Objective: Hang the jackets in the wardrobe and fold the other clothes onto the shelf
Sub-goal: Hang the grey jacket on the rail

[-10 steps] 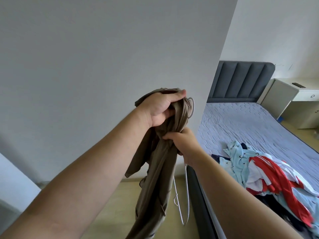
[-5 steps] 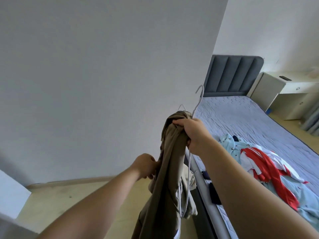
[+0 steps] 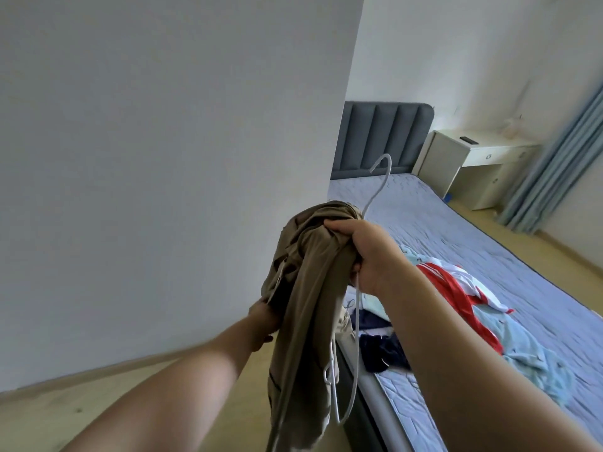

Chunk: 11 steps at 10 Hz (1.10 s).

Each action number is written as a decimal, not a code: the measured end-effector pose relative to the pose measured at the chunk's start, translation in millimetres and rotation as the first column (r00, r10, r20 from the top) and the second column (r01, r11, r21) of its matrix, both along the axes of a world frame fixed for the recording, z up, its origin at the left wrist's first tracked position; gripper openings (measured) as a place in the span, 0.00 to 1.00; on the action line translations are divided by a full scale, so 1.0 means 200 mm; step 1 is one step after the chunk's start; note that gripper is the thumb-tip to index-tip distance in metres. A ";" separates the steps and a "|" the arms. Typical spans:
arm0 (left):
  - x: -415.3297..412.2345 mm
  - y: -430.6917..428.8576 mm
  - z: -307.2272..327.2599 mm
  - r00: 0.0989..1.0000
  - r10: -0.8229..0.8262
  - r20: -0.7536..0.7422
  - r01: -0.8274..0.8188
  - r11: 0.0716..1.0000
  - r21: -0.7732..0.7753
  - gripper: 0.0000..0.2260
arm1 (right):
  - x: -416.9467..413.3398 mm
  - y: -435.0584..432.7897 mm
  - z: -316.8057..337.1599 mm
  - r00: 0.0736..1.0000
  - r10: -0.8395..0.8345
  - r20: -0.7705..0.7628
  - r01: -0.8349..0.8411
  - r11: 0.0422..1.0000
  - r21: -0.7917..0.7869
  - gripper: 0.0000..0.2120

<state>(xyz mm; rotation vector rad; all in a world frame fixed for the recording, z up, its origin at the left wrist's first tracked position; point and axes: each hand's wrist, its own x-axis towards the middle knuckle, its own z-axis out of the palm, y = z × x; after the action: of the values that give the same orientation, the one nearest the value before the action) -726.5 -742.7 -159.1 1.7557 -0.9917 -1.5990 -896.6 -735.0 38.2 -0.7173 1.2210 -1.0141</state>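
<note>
The right hand (image 3: 367,252) is closed tight around the bunched top of a khaki-brown jacket (image 3: 306,288), held up in the air at the side of the bed (image 3: 456,216). Caught in the same grip is a white wire hanger (image 3: 388,168), its hook poking up above the knuckles and its lower loop dangling beside the cloth. The jacket hangs from that fist in a long crumpled column, well clear of the floor (image 3: 65,419), and runs out of sight at the bottom. The left hand (image 3: 262,318) sits lower, against the jacket's left edge. The cloth covers most of its fingers, so from here I cannot tell whether it grips the fabric or only touches it. Just past the jacket a heap of other clothes (image 3: 456,288) lies on the mattress: red and white striped cloth on top, pale blue pieces to the right, something navy nearest the bed's edge. The bed has a bluish quilted cover and a grey padded headboard (image 3: 385,138). Beside the headboard stands a white desk (image 3: 473,158) with a small dark object (image 3: 468,140) on its top, and blue curtains (image 3: 561,158) hang to its right. A plain white wall (image 3: 163,158) fills the left side, meeting the wooden floor.
</note>
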 end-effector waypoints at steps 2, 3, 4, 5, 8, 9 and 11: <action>-0.15 -0.08 -0.07 0.988 0.040 -0.149 -0.050 0.997 -0.061 0.15 | -0.15 0.01 0.10 0.993 -0.031 0.114 0.028 0.999 0.032 0.05; -0.14 -0.09 -0.10 0.998 0.063 -0.027 -0.061 0.995 0.073 0.13 | -0.26 0.01 0.13 0.991 -0.077 0.114 0.073 0.997 0.039 0.06; -0.14 -0.18 -0.05 0.949 0.214 -0.233 -0.170 0.966 0.196 0.12 | -0.38 0.01 0.11 0.987 -0.144 0.072 0.139 0.988 0.070 0.06; -0.13 -0.32 0.07 0.833 0.391 -0.391 -0.332 0.919 0.211 0.10 | -0.48 0.00 0.05 0.970 -0.244 -0.019 0.245 0.967 0.075 0.08; 0.01 -0.53 0.50 0.786 0.177 -0.592 -0.239 0.971 -0.027 0.20 | -0.58 -0.03 -0.07 0.951 -0.303 -0.063 0.308 0.945 0.113 0.13; 0.03 -0.56 0.56 0.764 0.148 -0.628 -0.244 0.967 -0.069 0.19 | -0.59 -0.06 -0.03 0.973 -0.228 -0.039 0.231 0.967 0.111 0.11; 0.00 -0.55 0.47 0.556 0.077 -0.827 -0.352 0.924 -0.151 0.16 | -0.58 -0.11 0.11 0.999 -0.042 0.025 0.040 0.995 0.095 0.05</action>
<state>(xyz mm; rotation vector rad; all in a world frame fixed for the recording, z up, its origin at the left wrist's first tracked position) -725.8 -852.1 -64.9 0.7030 -0.4752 -1.6930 -1012.3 -756.1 59.6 -0.6058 1.2563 -0.9899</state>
